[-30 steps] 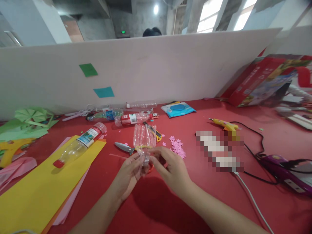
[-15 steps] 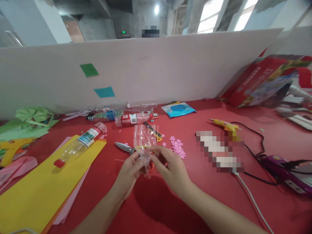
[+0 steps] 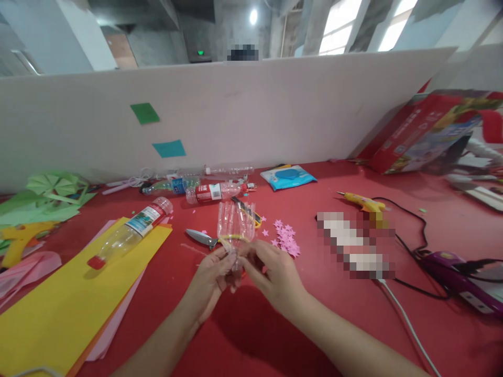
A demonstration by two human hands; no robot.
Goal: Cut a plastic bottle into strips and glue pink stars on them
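Observation:
A cut piece of clear plastic bottle (image 3: 236, 220), split into strips at its far end, is held upright between my two hands. The fingers of my left hand (image 3: 214, 275) pinch its narrow near end from the left. From the right, the thumb and fingers of my right hand (image 3: 271, 267) close on the same narrow part. Just beyond my hands lie scissors (image 3: 200, 237), their handles partly hidden behind the plastic. A yellow and black utility knife (image 3: 249, 210) lies behind the bottle piece. Small pink foam stars (image 3: 286, 236) are heaped to the right.
Several plastic bottles (image 3: 210, 192) lie along the white partition (image 3: 236, 115). Another bottle (image 3: 129, 233) rests on yellow paper (image 3: 74, 298) at left. A yellow glue gun (image 3: 363, 201), a purple power strip (image 3: 463, 283) and cables occupy the right. A wipes packet (image 3: 288, 177) lies at the back.
Both hands have drawn slightly lower and nearer with the bottle piece. Its strips look more upright, and my right fingers have shifted down around the narrow end.

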